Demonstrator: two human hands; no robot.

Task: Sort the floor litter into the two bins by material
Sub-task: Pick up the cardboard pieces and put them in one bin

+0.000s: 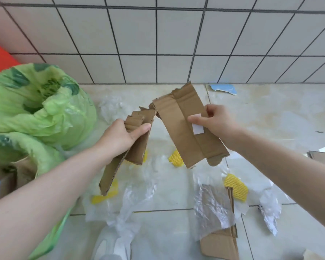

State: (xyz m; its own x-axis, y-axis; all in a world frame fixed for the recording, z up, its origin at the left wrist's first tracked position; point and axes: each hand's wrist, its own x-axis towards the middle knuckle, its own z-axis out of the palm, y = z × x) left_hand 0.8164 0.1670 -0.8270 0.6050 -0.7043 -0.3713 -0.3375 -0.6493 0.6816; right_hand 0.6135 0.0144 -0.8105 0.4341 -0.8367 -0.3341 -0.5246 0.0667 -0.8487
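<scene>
- Pale floor tiles (176, 218) meet a white tiled wall (158, 44) along the far edge, and litter is scattered across the floor.
- At the floor's left edge stand two bins lined with green bags: the far one (36, 102) gapes open, and the near one (17, 156) already shows brown card inside.
- Left hand (120, 137) grips a folded cardboard strip (124, 158), thumb pressed over the top, fingers curled beneath.
- Right hand (218, 121) pinches a wider cardboard panel (184, 128) at its white label (197, 126), thumb on the face, fingers behind.
- Both pieces are held up above the floor, their torn upper ends nearly touching between the hands.
- Below lie clear plastic film (212, 207), yellow foam netting (236, 188), another cardboard piece (221, 244) and a blue scrap (223, 89) by the wall.
- Judgement: the card seems bound for the near bin, since it already holds cardboard.
- To do this well, stack the two pieces flat together, swing them left and feed them in end first, so the bag's rim is not dragged shut.
- Loose film may cling to card, so check for it before letting go.
</scene>
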